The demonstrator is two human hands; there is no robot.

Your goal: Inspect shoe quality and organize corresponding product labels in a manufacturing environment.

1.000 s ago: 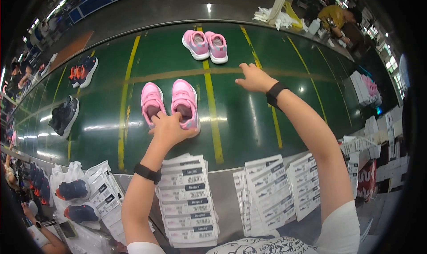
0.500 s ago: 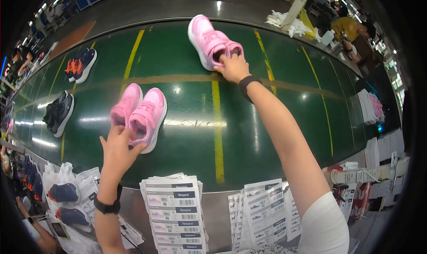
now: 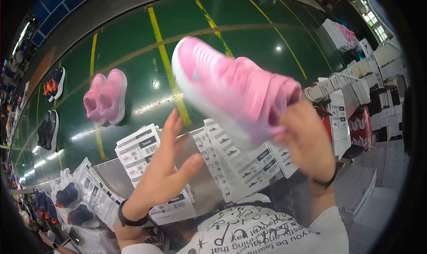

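Note:
A pair of pink sneakers (image 3: 231, 89) with white soles is held up close in front of me, blurred by motion. My right hand (image 3: 307, 140) grips it at the heel openings, toes pointing up and left. The second shoe is mostly hidden behind the first. My left hand (image 3: 162, 178) is open, fingers spread, above the printed label sheets (image 3: 133, 149) and left of the raised shoes; it holds nothing. Another pink sneaker pair (image 3: 106, 96) stands on the green belt (image 3: 138, 67), beyond and left of that hand.
Dark sneakers with orange (image 3: 54, 84) and black sneakers (image 3: 48, 130) stand at the belt's far left. More label sheets (image 3: 249, 169) lie on the metal ledge below the held pair. Bagged navy shoes (image 3: 67, 195) are at lower left. A white box with pink shoes (image 3: 340, 33) stands at upper right.
My right hand has lifted its pink pair off the belt and brought it near me. My left hand has let go of the other pair and moved right. The view has turned rightward.

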